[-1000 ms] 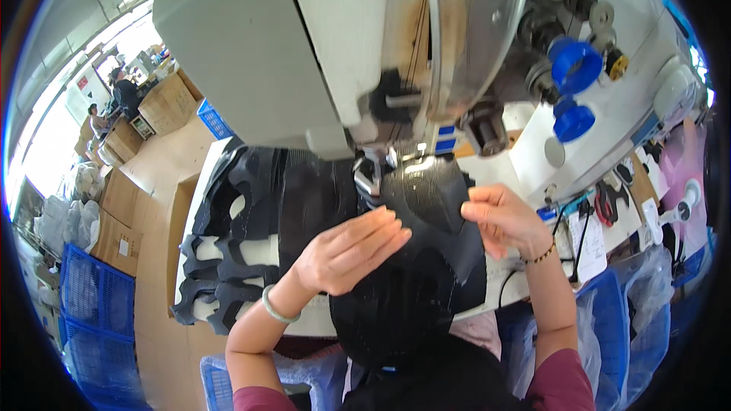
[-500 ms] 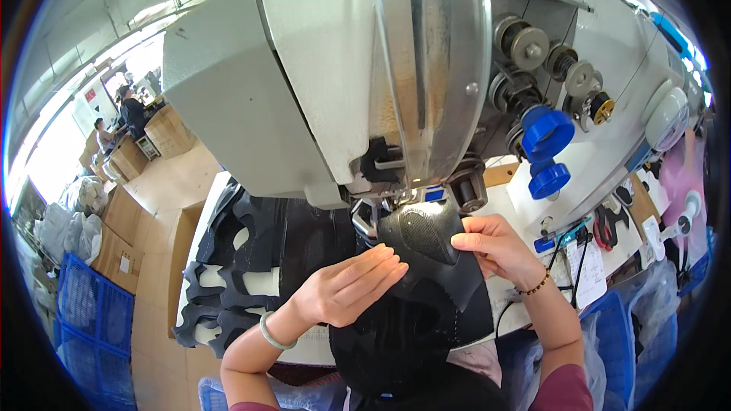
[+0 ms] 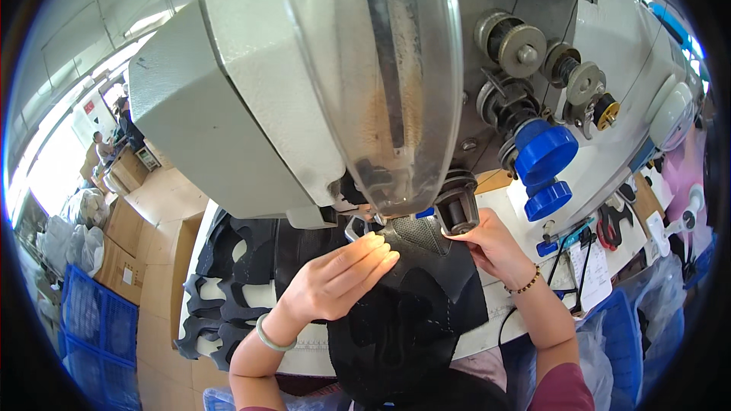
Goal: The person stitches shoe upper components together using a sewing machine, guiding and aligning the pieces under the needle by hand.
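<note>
The black workpiece (image 3: 426, 285) lies between the hands, below the sewing machine head (image 3: 259, 99), on the surface (image 3: 308, 363). The left hand (image 3: 339, 278) rests at its left side, fingers extended and together; whether it grips cannot be told. The right hand (image 3: 496, 250) pinches the right edge, thumb uppermost, fingers partly hidden.

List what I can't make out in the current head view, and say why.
In the head view:
- Sewing machine: top cut off by the upper edge.
- Needle tip: hidden by the machine's overhanging front.
- Left hand: thumb hidden behind the hand itself.
- Right hand: some fingertips hidden, apparently by its thumb and the machine.
- Paper slip: writing too small.
</note>
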Available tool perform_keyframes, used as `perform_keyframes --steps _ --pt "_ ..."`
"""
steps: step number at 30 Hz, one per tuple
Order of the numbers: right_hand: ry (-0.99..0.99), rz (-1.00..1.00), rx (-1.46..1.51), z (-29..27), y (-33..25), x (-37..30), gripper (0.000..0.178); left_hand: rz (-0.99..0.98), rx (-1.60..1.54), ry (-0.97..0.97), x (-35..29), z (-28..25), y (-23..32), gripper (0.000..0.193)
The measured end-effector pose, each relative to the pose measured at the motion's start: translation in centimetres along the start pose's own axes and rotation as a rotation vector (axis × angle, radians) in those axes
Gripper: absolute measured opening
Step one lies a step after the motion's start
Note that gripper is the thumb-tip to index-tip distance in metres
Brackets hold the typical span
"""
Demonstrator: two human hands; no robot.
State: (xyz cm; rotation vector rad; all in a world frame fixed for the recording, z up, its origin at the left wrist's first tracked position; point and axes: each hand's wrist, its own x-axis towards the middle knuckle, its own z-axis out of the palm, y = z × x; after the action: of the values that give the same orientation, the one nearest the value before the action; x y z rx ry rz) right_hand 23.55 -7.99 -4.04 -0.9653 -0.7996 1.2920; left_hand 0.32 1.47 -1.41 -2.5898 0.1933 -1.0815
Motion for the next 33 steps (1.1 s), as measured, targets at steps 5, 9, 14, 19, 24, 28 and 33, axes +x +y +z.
perform_keyframes --steps 5,9,14,19,24,28,33 --pt "-0.032 -0.032 0.014 0.6 -0.6 -0.2 0.006 -0.118 -0.054 0.044 -0.3 0.3 -0.4 0.037" --pt "-0.033 -0.057 0.067 1.5 -0.5 -0.4 0.006 -0.262 -0.063 0.087 0.1 0.1 0.3 0.04" --pt "-0.032 -0.042 -0.026 1.9 0.3 -1.0 0.009 -0.529 -0.182 0.04 1.4 -1.2 1.8 0.033" --pt "0.012 -0.064 0.037 2.5 0.1 -1.5 0.008 -0.44 -0.1 0.072 0.5 0.0 1.6 0.026" --pt "0.046 -0.1 0.169 2.4 0.6 -1.1 0.008 -0.404 -0.081 0.058 0.1 0.3 1.5 0.028" --pt "0.066 -0.105 0.11 2.9 0.8 -1.3 0.006 -0.423 -0.097 0.067 0.3 0.0 1.1 0.027" --pt "0.08 -0.113 0.027 3.3 1.5 -1.7 0.024 -0.481 -0.156 0.057 0.1 -0.6 0.3 0.025"
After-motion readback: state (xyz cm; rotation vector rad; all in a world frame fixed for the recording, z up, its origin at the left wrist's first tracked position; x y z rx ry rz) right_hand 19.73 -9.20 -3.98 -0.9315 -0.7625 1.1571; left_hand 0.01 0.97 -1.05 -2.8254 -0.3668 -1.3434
